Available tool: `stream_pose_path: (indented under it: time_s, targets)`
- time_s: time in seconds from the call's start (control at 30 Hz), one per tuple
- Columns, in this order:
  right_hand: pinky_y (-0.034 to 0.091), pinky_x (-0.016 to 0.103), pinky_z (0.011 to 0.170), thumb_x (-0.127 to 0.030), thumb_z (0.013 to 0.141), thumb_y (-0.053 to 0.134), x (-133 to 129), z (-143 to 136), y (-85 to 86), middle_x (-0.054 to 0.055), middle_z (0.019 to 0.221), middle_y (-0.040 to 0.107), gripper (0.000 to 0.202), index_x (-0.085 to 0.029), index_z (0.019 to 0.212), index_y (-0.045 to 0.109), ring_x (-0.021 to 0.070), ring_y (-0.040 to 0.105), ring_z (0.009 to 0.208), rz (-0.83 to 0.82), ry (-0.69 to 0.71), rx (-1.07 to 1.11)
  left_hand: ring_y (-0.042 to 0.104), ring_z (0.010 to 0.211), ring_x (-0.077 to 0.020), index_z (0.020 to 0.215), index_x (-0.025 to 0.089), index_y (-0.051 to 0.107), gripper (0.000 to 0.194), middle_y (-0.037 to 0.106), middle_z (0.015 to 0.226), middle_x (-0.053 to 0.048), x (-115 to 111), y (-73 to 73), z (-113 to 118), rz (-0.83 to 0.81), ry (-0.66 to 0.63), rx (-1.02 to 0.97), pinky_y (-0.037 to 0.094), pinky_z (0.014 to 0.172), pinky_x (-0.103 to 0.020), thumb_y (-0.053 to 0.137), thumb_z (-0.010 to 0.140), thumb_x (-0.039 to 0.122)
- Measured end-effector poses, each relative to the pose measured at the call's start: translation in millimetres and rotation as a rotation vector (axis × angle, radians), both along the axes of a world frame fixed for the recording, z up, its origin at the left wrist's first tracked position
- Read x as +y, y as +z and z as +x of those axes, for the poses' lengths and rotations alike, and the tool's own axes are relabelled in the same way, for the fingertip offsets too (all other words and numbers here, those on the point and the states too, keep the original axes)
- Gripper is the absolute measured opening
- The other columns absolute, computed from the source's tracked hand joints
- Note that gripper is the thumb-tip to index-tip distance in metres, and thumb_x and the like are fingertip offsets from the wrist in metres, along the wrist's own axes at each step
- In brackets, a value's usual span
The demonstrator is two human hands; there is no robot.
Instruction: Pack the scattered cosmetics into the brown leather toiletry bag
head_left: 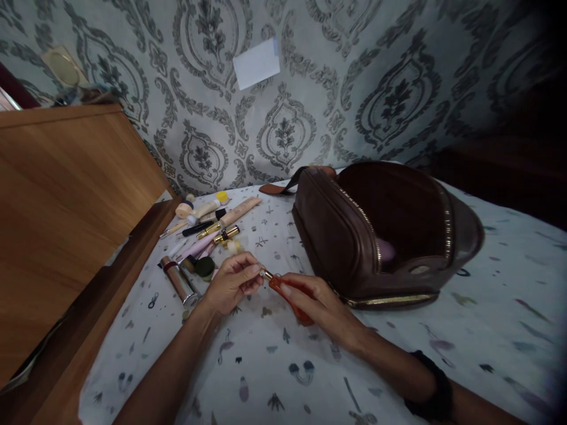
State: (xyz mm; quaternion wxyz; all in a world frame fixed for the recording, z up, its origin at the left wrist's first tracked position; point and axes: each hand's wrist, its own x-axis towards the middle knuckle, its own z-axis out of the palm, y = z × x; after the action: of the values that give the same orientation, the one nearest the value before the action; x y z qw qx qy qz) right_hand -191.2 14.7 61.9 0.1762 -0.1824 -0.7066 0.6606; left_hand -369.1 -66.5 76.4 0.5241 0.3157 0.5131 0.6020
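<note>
In the middle of the view my right hand [312, 298] is wrapped round a small orange perfume bottle [290, 298], tilted with its metallic neck toward my left. The thumb and fingers of my left hand [237, 282] are pinched together at the bottle's top end. Behind my left hand lie loose cosmetics: a dark round jar [204, 268], a silver and rose tube [178, 282], a gold and black lipstick [226, 235] and a peach tube [240, 211]. Just right of my hands stands a brown leather bag [328, 236], its zip top gaping; something pink [386, 250] shows inside.
A patterned white sheet [266, 378] covers the surface beneath everything. On the left rises a wooden panel [66, 206] with a raised edge. Behind is a patterned wall [283, 130] with a white card [257, 64] on it. The bag's strap [283, 188] extends toward the cosmetics.
</note>
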Motion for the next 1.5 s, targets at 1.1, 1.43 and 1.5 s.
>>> stream_pose_path:
  time_s: [1.1,1.43,1.5]
  targets:
    - [0.02,0.023,0.038,-0.069,0.08,0.059,-0.7,-5.3,-12.6,-0.004,0.042,0.046,0.055,-0.018,0.059,0.054,0.0072,0.035,0.037,-0.3,-0.002,0.155,0.055,0.058,-0.0115,0.103,0.015,0.062,0.045,0.064,0.07,-0.002,-7.7,0.4,0.3,0.218,-0.109,0.423,0.039,0.05,-0.02,0.059,0.09,0.058]
    - [0.019,0.023,0.038,-0.067,0.078,0.061,-1.8,-3.0,-10.2,-0.005,0.04,0.046,0.053,-0.015,0.071,0.064,0.0076,0.035,0.036,-0.361,0.049,0.086,0.038,0.056,-0.0095,0.076,0.018,0.05,0.043,0.041,0.061,0.005,-13.5,12.7,-2.1,0.233,-0.197,0.884,0.029,0.055,-0.023,0.039,0.101,0.051]
    - [0.019,0.024,0.038,-0.065,0.08,0.057,-2.8,-2.9,-10.9,-0.005,0.038,0.046,0.054,-0.013,0.08,0.069,0.0084,0.034,0.034,-0.452,0.077,0.072,0.042,0.061,-0.0103,0.084,0.018,0.053,0.036,0.045,0.069,0.004,-16.0,17.4,-3.5,0.255,-0.229,0.893,0.032,0.059,-0.024,0.041,0.101,0.047]
